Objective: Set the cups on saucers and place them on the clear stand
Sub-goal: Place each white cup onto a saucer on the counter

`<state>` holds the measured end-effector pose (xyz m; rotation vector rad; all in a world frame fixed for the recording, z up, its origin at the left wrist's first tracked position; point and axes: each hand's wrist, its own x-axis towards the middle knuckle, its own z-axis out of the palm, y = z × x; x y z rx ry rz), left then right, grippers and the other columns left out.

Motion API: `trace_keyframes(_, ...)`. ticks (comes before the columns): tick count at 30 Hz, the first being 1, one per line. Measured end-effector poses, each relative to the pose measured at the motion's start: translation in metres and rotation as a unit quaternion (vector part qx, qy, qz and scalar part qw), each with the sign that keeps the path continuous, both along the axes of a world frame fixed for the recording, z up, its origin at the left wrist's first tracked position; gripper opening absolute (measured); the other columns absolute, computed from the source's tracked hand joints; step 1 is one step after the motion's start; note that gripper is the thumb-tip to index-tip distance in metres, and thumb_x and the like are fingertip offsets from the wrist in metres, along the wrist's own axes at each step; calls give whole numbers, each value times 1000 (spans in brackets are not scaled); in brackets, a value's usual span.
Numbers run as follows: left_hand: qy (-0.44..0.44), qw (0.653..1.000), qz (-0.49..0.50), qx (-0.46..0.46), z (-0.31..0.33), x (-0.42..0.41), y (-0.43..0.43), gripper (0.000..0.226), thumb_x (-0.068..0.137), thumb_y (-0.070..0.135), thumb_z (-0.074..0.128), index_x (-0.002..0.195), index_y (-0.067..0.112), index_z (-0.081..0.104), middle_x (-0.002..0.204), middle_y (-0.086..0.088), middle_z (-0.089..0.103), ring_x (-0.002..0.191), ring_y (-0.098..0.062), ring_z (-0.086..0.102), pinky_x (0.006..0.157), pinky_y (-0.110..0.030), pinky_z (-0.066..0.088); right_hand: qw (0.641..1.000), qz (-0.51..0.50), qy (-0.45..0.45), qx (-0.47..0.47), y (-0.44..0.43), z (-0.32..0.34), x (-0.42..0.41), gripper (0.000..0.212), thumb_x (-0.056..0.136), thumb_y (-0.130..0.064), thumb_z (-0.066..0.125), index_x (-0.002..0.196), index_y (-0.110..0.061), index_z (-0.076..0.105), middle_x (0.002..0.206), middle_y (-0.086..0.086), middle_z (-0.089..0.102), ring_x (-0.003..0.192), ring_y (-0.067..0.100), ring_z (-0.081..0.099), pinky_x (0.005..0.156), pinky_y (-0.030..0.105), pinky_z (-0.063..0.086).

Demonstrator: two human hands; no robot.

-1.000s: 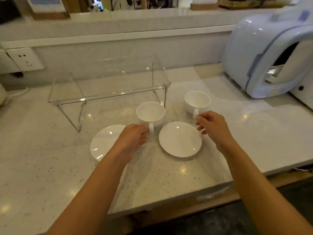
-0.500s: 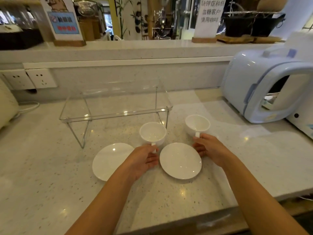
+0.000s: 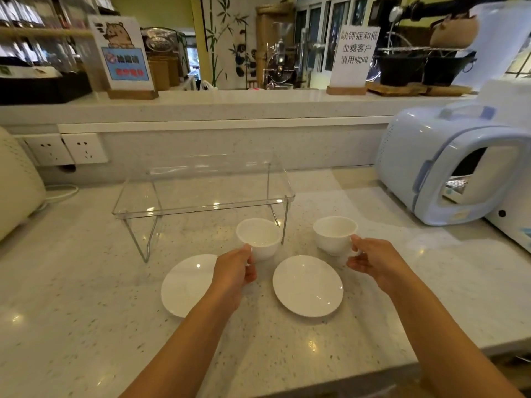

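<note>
Two white cups stand on the pale speckled counter in front of a clear stand. My left hand grips the handle of the left cup. My right hand grips the handle of the right cup. Nearer to me lie two white saucers with nothing on them: the left saucer, partly hidden by my left forearm, and the right saucer between my hands. Nothing rests on the stand's top.
A light-blue appliance occupies the right side of the counter. A cream-coloured appliance with a cord sits at the left edge. Wall sockets lie behind the stand. A raised ledge carries signs. The counter's front edge is close to me.
The camera has tilted up, showing more of the room behind. Both hands have closed on the cup handles, and the right cup sits a little higher and further right.
</note>
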<state>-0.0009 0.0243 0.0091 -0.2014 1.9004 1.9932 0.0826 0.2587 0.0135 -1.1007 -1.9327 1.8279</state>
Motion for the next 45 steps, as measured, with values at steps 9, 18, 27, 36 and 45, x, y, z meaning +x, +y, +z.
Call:
trace_keyframes(9,29,999,9,44,5,15,-34,35,91,22,52,58,8,52,66,-8,53,66,-21,55,66,-30,51,998,54,35,10,-18,16,44,29,90,-31,51,81,-5,62,91,17,64,85,31,65,75,34,53)
trace_keyframes(18,1,996,49,76,-3,25,-64,29,89,20,54,63,7,56,70,-8,55,68,-20,57,69,-32,50,993,114,40,-12,-43,-4,64,31,88,-34,53,75,-8,63,87,18,66,81,29,66,71,33,55)
trace_keyframes(27,-10,994,78,76,-3,29,-85,30,90,23,54,64,7,55,73,-10,56,71,-20,58,69,-30,49,993,117,29,-3,-58,-15,68,31,88,-32,53,84,-5,66,78,14,70,65,19,64,56,24,52)
trace_keyframes(36,-10,994,93,49,-10,27,-104,31,90,23,53,65,6,56,77,-12,57,74,-23,60,70,-30,50,990,131,43,3,-66,-18,76,28,79,-36,61,79,-10,71,66,4,73,41,13,55,42,19,47)
trace_keyframes(45,2,996,87,-8,-16,32,-111,31,92,24,50,70,4,58,82,-18,63,76,-24,65,54,-22,55,991,119,57,-14,-69,-20,78,32,75,-39,64,78,-9,71,70,9,72,44,17,56,41,25,46)
